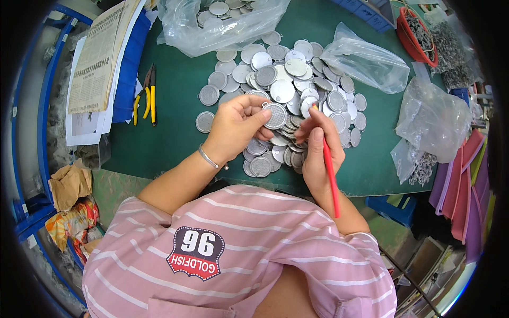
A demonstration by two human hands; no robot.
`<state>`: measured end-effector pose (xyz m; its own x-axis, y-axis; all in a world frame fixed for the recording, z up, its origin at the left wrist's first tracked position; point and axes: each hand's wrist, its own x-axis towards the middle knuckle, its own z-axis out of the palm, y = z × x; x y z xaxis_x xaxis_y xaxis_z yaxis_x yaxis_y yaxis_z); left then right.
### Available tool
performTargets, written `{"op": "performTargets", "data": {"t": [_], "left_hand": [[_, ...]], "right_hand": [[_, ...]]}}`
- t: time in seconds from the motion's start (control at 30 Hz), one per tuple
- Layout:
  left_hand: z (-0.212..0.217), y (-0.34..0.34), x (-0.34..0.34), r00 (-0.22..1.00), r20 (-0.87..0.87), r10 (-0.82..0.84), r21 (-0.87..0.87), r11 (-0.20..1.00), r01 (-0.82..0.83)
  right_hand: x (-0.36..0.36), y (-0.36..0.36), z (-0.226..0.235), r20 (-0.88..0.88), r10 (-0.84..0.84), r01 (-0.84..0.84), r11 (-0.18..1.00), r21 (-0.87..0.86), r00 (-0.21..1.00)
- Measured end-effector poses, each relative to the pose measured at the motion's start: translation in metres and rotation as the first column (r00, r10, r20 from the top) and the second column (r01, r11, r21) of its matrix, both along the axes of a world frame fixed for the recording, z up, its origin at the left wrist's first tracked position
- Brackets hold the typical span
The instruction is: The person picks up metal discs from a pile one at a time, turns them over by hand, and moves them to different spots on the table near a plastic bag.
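Observation:
My left hand (238,124) pinches a round grey metal medal blank (275,116) with a small loop at its rim, between thumb and fingers. In my right hand (321,153) is a thin red pen-like stick (331,177), its far end near the fingertips and its other end reaching down past the wrist. That hand is beside the held blank, a small gap apart. Beneath and beyond both hands spreads a heap of similar grey medal blanks (282,91), some overlapping, some textured, some smooth. My fingers partly cover the held blank and the stick.
On the green table (154,151) lie yellow-handled pliers (144,100), left of the heap. A blue bin (132,69) with newspapers (101,58) stands farther left. Clear plastic bags (366,61) lie beyond and right. A red basket (413,37) of metal pieces stands at the far right.

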<state>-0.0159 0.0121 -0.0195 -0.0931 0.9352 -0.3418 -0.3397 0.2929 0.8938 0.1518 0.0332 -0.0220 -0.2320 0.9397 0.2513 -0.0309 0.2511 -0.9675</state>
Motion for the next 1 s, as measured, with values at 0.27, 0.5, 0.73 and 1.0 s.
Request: {"op": "performTargets", "data": {"t": [0.27,0.5,0.73,1.0], "left_hand": [[-0.002,0.001,0.000,0.999,-0.036,-0.024,0.031,0.999,0.025],[-0.001,0.002,-0.001,0.999,-0.031,-0.032,0.019,0.999,0.032],[-0.002,0.002,-0.001,0.999,-0.020,-0.031,0.017,0.999,0.031],[-0.003,0.002,-0.001,0.999,-0.019,-0.037,0.026,0.999,0.038]], "right_hand": [[0.001,-0.007,-0.013,-0.164,-0.047,0.037,0.997,-0.063,0.985],[0.004,-0.004,-0.023,-0.067,0.012,-0.002,0.989,0.146,0.998],[0.000,-0.006,-0.014,-0.052,-0.025,0.028,0.998,0.063,0.998],[0.000,-0.005,-0.017,-0.013,-0.016,0.017,0.996,0.089,1.000]]}}
